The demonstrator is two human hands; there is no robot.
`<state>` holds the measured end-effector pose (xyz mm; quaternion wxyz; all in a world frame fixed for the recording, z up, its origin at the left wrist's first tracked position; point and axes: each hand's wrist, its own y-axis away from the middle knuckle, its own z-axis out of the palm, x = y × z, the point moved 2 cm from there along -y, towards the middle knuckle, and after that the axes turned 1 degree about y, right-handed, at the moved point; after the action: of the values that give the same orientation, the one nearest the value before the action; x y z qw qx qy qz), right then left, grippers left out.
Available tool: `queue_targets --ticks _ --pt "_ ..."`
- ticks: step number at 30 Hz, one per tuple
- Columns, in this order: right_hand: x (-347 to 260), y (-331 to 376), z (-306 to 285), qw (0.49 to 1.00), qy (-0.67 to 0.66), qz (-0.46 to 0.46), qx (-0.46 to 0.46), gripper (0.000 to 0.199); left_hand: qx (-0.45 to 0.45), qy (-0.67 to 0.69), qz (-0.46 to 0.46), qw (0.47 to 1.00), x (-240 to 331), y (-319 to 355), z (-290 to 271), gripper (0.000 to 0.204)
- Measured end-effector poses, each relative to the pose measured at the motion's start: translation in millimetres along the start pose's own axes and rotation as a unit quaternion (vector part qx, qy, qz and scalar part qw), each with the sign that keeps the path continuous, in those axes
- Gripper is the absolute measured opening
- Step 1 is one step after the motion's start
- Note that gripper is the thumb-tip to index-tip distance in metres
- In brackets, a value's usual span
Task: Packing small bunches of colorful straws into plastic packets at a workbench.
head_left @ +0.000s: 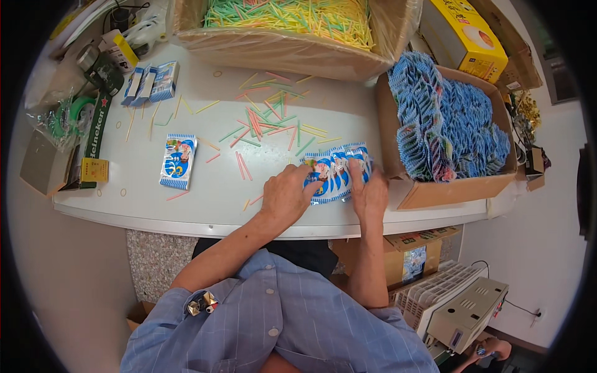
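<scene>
A fanned row of small blue-and-white packets (337, 163) lies on the white table near its front edge, each packet overlapping its neighbour. My left hand (287, 194) grips the left end of the row, thumb on top. At the right end my right hand (371, 194) is closed around the packets, its fingers a little blurred. What lies beneath the fingers is hidden. Another blue-and-white packet (178, 161), perhaps a small stack, rests to the left, apart from both hands. Loose pastel sticks (264, 121) in pink, green and yellow are scattered beyond my hands.
A large lined carton (280, 50) of coloured sticks stands at the back. To the right, a cardboard box (457, 194) holds long folded strips of blue packets (448, 118). Several upright packets (151, 82), a dark flask (98, 68) and a small yellow box (94, 170) are at left.
</scene>
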<state>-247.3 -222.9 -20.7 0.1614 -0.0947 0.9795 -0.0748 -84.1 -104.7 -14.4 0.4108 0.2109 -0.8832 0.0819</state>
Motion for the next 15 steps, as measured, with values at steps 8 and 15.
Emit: queue_targets --ticks 8,15 --pt "-9 -12 -1 0.940 -0.275 -0.032 -0.197 0.034 0.036 0.129 -0.041 0.990 -4 -2 13 0.072" --pt "-13 8 -14 0.745 -0.573 0.016 -0.341 0.050 0.010 0.302 -0.096 0.948 -10 6 14 0.087"
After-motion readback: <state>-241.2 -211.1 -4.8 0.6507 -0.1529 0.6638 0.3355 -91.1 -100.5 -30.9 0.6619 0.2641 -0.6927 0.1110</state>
